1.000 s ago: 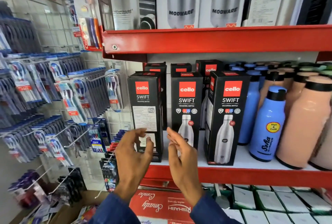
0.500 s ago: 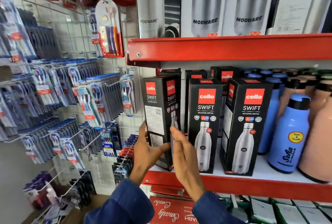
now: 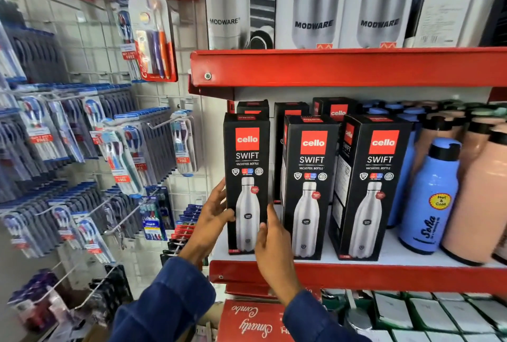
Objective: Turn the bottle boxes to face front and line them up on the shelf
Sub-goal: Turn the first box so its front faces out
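Note:
Three black Cello Swift bottle boxes stand in the front row on the red-edged shelf (image 3: 356, 277). The left box (image 3: 247, 166) now shows its front with the bottle picture. My left hand (image 3: 212, 212) grips its left side and my right hand (image 3: 271, 243) holds its lower right edge. The middle box (image 3: 311, 174) and the right box (image 3: 375, 177) also face front, the right one angled slightly. More black boxes (image 3: 334, 110) stand behind them.
Blue bottles (image 3: 430, 199) and peach bottles (image 3: 482, 199) crowd the shelf's right side. Modware boxes (image 3: 312, 4) fill the shelf above. A wire grid with hanging toothbrush packs (image 3: 120, 160) is at the left. Red and white boxes lie below.
The left box has been turned from its side panel to its front face between my hands. The camera view has moved closer and shifted right.

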Tool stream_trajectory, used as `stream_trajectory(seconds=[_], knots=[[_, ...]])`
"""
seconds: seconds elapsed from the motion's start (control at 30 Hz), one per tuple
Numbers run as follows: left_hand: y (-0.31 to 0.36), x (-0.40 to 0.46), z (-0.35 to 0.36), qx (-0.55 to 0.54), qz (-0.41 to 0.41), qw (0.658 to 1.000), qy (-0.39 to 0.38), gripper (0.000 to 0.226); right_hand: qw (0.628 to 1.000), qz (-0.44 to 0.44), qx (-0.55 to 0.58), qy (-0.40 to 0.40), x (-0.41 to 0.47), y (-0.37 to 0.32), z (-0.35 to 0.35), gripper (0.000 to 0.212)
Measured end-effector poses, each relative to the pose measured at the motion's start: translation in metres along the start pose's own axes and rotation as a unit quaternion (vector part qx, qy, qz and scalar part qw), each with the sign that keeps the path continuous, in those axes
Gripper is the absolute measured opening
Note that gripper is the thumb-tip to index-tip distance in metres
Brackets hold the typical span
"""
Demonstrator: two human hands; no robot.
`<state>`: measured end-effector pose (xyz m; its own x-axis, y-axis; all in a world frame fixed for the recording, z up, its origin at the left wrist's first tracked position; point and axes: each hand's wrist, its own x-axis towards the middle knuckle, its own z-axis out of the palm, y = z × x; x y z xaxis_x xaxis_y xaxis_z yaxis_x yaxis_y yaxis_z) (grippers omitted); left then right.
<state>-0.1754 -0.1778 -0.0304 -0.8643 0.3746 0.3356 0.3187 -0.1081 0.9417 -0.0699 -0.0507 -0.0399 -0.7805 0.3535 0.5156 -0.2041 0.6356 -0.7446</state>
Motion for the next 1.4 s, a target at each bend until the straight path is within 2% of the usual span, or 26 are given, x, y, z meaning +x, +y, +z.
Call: stream_trajectory(seconds=[0.1, 0.23, 0.4, 0.5, 0.73, 1.07, 1.4], knots=[[-0.008, -0.004, 0.004, 0.023, -0.006, 1.000, -0.019, 0.071, 1.000, 0.013, 0.005, -0.017, -0.006, 0.005, 0.002, 0.057], [-0.025, -0.019, 0.009, 0.074, -0.006, 0.997, 0.002, 0.065, 0.999, 0.021, -0.017, -0.029, -0.011, 0.016, 0.003, 0.055], [-0.036, -0.042, 0.016, 0.219, 0.040, 0.970, 0.098, 0.046, 0.995, 0.040, -0.071, -0.062, -0.020, 0.022, 0.002, 0.056], [-0.040, -0.051, 0.021, 0.253, 0.048, 0.956, 0.141, 0.038, 0.991, 0.039, -0.106, -0.067, -0.020, 0.021, 0.001, 0.062], [-0.046, -0.067, 0.023, 0.307, 0.059, 0.931, 0.186, 0.030, 0.989, 0.031, -0.122, -0.082, -0.031, 0.020, -0.008, 0.065], [-0.038, -0.085, 0.029, 0.323, 0.024, 0.920, 0.222, 0.039, 0.993, 0.015, -0.074, -0.089, -0.046, 0.016, -0.020, 0.058], [-0.024, -0.089, 0.032, 0.327, -0.005, 0.922, 0.206, 0.043, 0.993, 0.004, -0.026, -0.117, -0.047, 0.028, -0.036, 0.056]])
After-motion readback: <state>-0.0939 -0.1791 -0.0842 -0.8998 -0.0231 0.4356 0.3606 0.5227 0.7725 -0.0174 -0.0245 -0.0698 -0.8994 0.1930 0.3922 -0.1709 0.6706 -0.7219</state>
